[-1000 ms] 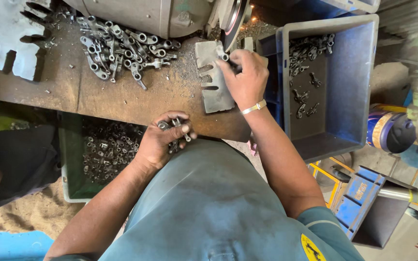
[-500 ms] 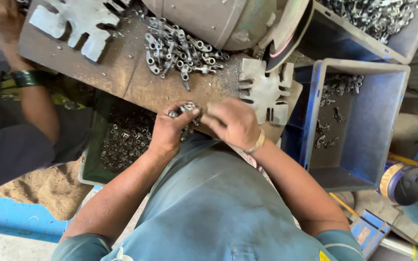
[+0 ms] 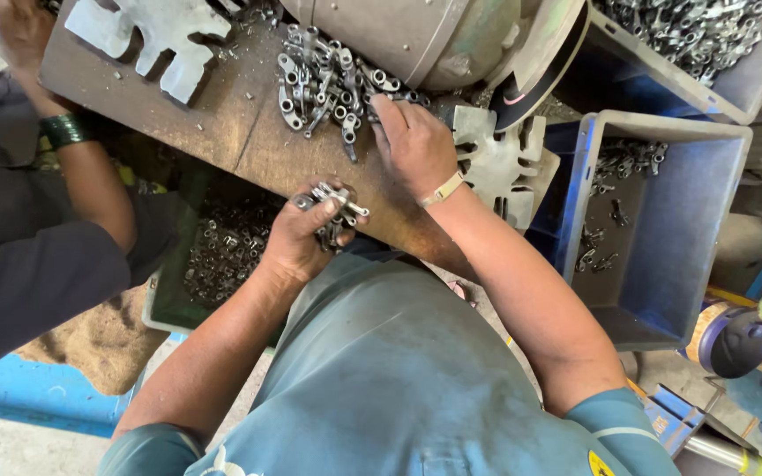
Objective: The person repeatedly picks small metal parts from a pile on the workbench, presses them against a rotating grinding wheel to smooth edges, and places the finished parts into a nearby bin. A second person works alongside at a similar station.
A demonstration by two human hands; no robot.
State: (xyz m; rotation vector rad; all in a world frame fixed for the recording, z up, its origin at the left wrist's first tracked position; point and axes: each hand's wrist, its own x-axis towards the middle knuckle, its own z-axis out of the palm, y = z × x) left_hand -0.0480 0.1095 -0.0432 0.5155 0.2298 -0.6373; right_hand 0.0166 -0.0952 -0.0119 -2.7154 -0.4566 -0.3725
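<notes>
The brown, worn wooden tabletop (image 3: 222, 132) serves as the landmark. At its far edge stands a grey-green cylindrical machine housing with a grinding wheel (image 3: 451, 40). Beyond the tabletop's right end sit two blue plastic bins (image 3: 707, 229), each partly loaded with metal parts. Below its near edge a green plastic crate (image 3: 213, 264) holds more of the same parts. On the tabletop's right end lies a flat, grey, slotted steel plate (image 3: 496, 163).

A loose pile of small grey steel ring-ended fittings (image 3: 319, 84) lies at the tabletop's middle, just in front of the machine housing. The right hand (image 3: 412, 145) rests at the pile's right edge, fingers curled down onto the fittings; whether it pinches one cannot be told. The left hand (image 3: 297, 238) is at the near edge, closed around a bundle of steel fittings (image 3: 335, 207), thumb pressed across them.

Handling judgement: each fitting is rigid, dense for its size, smooth and probably oily, so slippery. Fittings tangle by their rings. Take hold across the shank, not the ring.

A second person's forearm with a green wristband (image 3: 63, 130) is at the tabletop's left end.
</notes>
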